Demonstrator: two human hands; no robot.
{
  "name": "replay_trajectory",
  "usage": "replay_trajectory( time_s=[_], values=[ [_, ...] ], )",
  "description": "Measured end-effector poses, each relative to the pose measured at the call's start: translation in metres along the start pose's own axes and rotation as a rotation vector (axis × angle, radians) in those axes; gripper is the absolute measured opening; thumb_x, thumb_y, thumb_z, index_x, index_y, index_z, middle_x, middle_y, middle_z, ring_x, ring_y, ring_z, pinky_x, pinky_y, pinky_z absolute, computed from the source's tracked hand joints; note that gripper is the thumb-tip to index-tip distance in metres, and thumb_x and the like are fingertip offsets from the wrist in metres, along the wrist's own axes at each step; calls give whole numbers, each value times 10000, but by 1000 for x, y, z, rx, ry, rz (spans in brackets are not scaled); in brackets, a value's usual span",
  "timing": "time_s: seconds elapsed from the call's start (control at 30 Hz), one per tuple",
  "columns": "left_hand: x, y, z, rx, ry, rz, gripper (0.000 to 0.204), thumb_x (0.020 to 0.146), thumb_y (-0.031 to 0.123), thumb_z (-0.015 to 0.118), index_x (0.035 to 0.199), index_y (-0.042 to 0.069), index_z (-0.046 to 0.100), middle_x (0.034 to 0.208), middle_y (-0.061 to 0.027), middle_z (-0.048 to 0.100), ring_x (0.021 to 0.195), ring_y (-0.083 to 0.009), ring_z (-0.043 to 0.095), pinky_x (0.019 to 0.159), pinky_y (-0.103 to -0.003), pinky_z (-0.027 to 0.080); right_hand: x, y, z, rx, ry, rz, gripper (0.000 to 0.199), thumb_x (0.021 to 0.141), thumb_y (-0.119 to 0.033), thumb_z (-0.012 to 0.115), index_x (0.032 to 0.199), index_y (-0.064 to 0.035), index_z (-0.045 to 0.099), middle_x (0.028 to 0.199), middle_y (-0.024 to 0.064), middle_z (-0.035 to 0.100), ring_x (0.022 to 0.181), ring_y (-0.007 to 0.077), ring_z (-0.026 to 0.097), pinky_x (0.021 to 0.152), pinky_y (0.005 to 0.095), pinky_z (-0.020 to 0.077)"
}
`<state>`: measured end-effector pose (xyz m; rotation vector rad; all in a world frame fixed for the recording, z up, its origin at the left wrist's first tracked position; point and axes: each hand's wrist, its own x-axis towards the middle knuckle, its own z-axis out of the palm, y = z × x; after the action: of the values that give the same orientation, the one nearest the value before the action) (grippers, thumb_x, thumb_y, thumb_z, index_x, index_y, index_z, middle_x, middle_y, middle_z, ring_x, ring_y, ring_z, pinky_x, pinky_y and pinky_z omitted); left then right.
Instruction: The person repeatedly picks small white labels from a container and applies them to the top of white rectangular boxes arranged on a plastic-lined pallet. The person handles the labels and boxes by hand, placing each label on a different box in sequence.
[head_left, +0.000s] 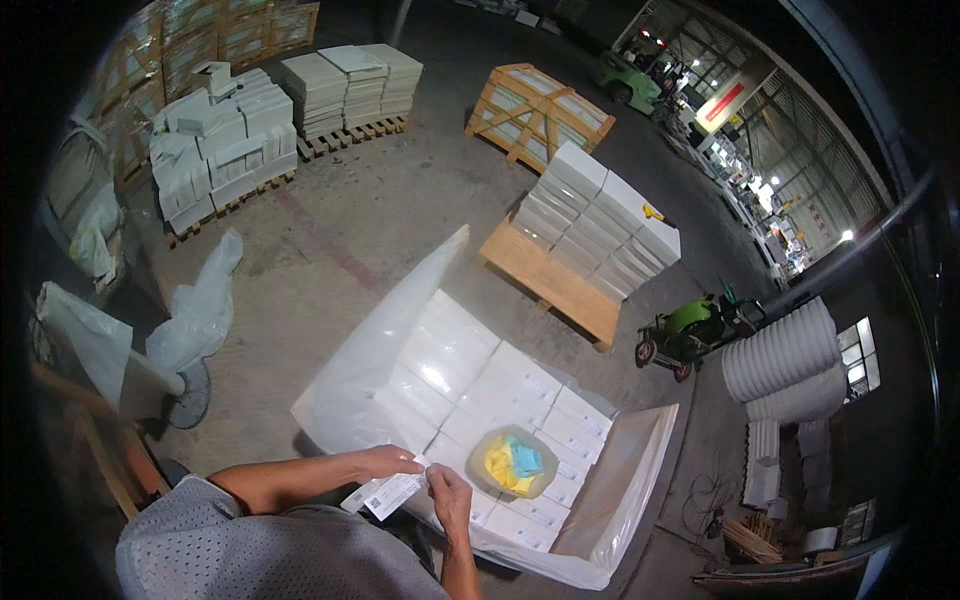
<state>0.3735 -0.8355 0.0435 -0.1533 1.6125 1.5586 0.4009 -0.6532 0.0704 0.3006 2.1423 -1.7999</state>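
Observation:
My left hand [388,461] pinches the upper end of white printed labels [393,492], which hang down in front of me. The fingers of my right hand [449,494] are closed at the labels' upper corner; what lies between its fingertips is too small to make out. Just beyond my hands stands an open crate lined with clear plastic film [365,345], packed with white boxes [430,355]. On top of the boxes rests a translucent bowl [478,488] holding yellow [503,474] and light blue [525,458] pieces, perhaps cloths or paper.
Ahead to the right, a wooden pallet [548,275] bears stacked white packs [590,215]. A wooden crate [540,112] stands behind it. Loaded pallets [225,150] line the far left, with crumpled plastic [200,305] nearer. A green wheeled machine [695,325] stands at right.

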Motion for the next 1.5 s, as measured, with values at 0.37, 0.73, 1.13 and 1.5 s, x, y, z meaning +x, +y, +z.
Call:
replay_trajectory(
  time_s=[0.37, 0.73, 1.13, 1.5],
  values=[
    [-20, -32, -19, -258, -27, 94, 253, 944, 274, 595, 1016, 37, 645, 843, -19, 646, 721, -108, 593, 613, -276, 487, -12, 3, 15, 377, -129, 173, 224, 920, -206, 560, 894, -1, 646, 768, 55, 616, 697, 128, 526, 660, 270, 424],
    [-41, -22, 18, -97, 198, 157, 282, 928, 228, 604, 1083, 1, 667, 919, -41, 669, 794, -108, 595, 707, -272, 490, -19, 9, -4, 429, -246, 173, 228, 874, -139, 638, 1005, 47, 644, 799, 60, 627, 684, 116, 542, 615, 237, 417],
    [-61, -24, 21, 109, 210, 164, 415, 910, 315, 589, 1106, -49, 633, 1041, -180, 661, 942, -225, 579, 863, -355, 447, -25, 13, -8, 189, -293, 133, 233, 864, -170, 662, 970, 37, 676, 758, 41, 641, 642, 92, 543, 576, 220, 411],
    [-64, -28, -58, 466, 213, 162, 397, 893, 344, 564, 1086, 9, 654, 1028, -188, 661, 937, -276, 610, 850, -363, 455, -6, 16, 82, -107, -32, -22, 178, 851, -141, 643, 904, 25, 677, 691, 6, 604, 633, 74, 515, 581, 239, 429]
  ],
)
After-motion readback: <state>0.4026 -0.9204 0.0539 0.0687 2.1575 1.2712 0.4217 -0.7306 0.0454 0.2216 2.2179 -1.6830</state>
